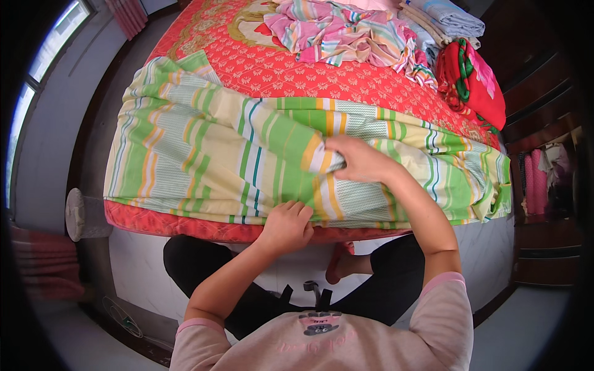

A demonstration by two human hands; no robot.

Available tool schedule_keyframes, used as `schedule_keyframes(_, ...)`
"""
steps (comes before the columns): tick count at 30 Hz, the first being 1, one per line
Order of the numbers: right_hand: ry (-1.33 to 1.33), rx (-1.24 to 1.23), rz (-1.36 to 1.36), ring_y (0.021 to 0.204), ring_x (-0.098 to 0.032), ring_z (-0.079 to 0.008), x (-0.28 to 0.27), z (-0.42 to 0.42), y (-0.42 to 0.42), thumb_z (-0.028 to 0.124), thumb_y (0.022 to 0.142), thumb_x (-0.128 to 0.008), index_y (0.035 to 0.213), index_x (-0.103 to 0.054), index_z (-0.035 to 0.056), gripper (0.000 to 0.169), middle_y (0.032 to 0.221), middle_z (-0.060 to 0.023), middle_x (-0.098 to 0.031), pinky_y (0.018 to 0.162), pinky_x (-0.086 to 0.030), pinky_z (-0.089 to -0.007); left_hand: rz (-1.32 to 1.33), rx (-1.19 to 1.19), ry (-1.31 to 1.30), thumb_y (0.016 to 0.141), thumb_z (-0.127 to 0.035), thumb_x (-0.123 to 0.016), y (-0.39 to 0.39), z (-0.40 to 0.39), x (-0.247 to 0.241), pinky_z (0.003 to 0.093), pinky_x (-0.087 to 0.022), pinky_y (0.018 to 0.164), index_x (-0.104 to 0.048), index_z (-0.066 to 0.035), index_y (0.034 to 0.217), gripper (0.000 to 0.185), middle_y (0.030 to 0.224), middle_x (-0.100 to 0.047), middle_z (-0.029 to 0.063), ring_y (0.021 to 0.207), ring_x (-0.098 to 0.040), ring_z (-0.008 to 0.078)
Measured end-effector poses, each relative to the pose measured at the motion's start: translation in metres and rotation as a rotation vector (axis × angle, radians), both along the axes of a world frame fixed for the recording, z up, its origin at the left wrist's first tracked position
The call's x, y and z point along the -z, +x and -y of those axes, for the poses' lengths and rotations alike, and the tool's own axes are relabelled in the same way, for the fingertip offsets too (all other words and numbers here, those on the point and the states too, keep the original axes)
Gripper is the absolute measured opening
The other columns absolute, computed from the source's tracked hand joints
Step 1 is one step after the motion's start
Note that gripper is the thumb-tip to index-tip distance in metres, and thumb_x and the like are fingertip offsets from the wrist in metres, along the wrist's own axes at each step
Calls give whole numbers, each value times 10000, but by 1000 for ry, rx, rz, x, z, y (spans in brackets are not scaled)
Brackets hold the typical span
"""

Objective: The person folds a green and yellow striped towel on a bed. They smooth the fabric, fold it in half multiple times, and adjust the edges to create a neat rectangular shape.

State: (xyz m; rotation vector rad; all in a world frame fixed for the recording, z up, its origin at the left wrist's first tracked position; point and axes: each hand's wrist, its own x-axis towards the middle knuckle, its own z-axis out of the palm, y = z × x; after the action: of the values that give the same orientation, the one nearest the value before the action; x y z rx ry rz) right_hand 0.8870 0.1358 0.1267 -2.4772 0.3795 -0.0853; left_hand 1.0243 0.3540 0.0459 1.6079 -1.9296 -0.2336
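A green, yellow and white striped bed sheet [222, 153] lies across the near part of the bed, loosely folded and wrinkled. My right hand [359, 160] pinches a raised fold of it near the middle, thumb and fingers around the cloth. Lower and to the left, my left hand [287, 227] has its fingers curled onto the sheet's near edge; its fingertips are partly hidden in the fabric. Under the sheet, the red patterned mattress cover [278, 74] shows at the far side and along the front edge.
A crumpled pink striped cloth [343, 32] lies farther back on the bed. Folded blue bedding [445, 18] and a red floral blanket [482, 88] are at the back right. A small grey stool [76, 214] stands left; a dark open cabinet [547, 250] is right.
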Motion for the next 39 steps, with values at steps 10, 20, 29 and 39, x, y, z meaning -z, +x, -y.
schedule_keyframes(10,-130,464,277,877,-658,-308,63,31,73,144,875,-677,1063,-671,72,201,1053,-135,-629,778,-523,-419,26,-334,239,867,-193,-629,3,9,12,465,-523,621,-513,-35,939,209,858,-585,160,751,-637,361)
schedule_keyframes(20,-394,467,266,866,-645,-343,103,67,162,186,910,-605,934,-684,87,129,978,-116,-624,748,-526,-456,-3,-234,112,855,-252,-688,-3,7,27,437,-500,531,-497,-67,848,266,764,-564,113,662,-630,331)
schedule_keyframes(29,-261,482,389,1048,-598,-338,113,39,118,85,840,-685,1142,-602,56,315,1154,-134,-570,888,-514,-411,-7,-224,114,855,-234,-686,-4,7,29,462,-501,554,-511,-67,855,242,783,-578,116,663,-628,340)
schedule_keyframes(39,-400,920,-4,995,-626,-386,89,51,-110,161,867,-682,1251,-543,102,412,1128,-178,-592,835,-527,-479,74,70,-179,690,-24,-635,-15,22,26,413,-496,850,-670,-71,1079,393,1179,-602,91,1048,-584,312)
